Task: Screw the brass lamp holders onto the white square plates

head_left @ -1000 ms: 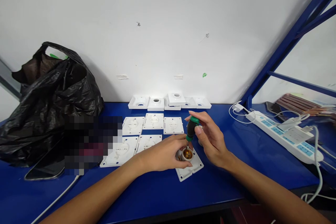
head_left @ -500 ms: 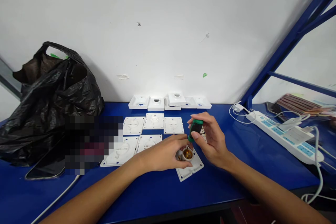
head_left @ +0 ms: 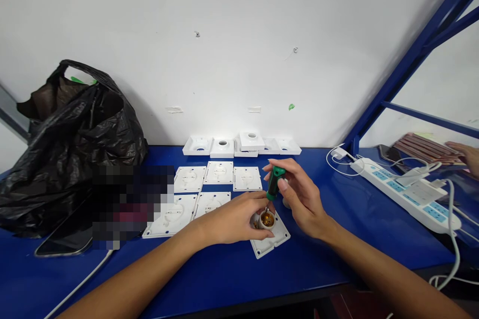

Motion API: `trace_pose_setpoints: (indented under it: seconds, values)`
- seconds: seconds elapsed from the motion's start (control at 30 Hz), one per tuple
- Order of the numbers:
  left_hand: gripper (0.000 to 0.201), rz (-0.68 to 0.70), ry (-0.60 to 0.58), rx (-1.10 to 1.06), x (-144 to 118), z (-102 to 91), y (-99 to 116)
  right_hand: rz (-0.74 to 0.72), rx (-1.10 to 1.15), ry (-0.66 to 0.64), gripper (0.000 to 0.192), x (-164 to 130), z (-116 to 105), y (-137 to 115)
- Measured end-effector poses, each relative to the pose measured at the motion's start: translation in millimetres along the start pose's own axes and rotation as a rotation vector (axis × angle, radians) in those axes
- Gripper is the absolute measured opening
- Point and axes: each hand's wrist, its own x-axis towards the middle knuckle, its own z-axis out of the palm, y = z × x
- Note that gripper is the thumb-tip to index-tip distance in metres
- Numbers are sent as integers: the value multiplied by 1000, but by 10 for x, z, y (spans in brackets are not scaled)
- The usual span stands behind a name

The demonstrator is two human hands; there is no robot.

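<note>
My left hand (head_left: 243,219) is closed round a round white lamp socket (head_left: 267,220) with a brass-coloured inside. The socket sits on a square white base plate (head_left: 275,239) lying on the blue table. In my right hand (head_left: 303,199) is a screwdriver (head_left: 275,183) with a green and black handle, gripped between thumb and fingers. Its shaft points down into the socket, near the rim; the tip is hidden. Several more square white base plates (head_left: 220,172) lie flat beyond and to the left of my left hand.
White square covers (head_left: 223,148) line the wall, one stacked on another. A black plastic bag (head_left: 75,134) and a phone (head_left: 65,234) are on the left. On the right lie a power strip (head_left: 404,189) with cables and a stack of flat items (head_left: 426,148), near another person's hand (head_left: 467,155).
The screwdriver handle has tipped more upright and moved slightly left, and my right fingers have shifted on it. My left hand stays put. Another person's hand has come in at the right edge.
</note>
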Motion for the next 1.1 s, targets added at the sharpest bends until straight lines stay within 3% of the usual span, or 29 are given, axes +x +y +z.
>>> trace_pose_setpoints:
  seconds: [0.13,0.27,0.43,0.57,0.73,0.9,1.1]
  values:
    - [30,-8,-9,12,2,-3,3,-72,-16,20,42,-4,-5,13]
    - [29,-5,-5,4,0,-2,6,24,68,-62,42,12,-27,-9]
    - [30,-9,-11,6,1,-8,5,-45,4,-22,39,43,-44,-28]
    - [29,4,-5,4,0,-7,2,55,73,-52,40,39,-31,-37]
    - [29,3,8,2,-5,1,-1,3,13,0,40,17,-14,-19]
    - [30,8,4,20,-3,1,0,89,61,-65,43,8,-20,-11]
    - [29,12,5,28,-2,-3,13,7,18,-8,43,-7,1,15]
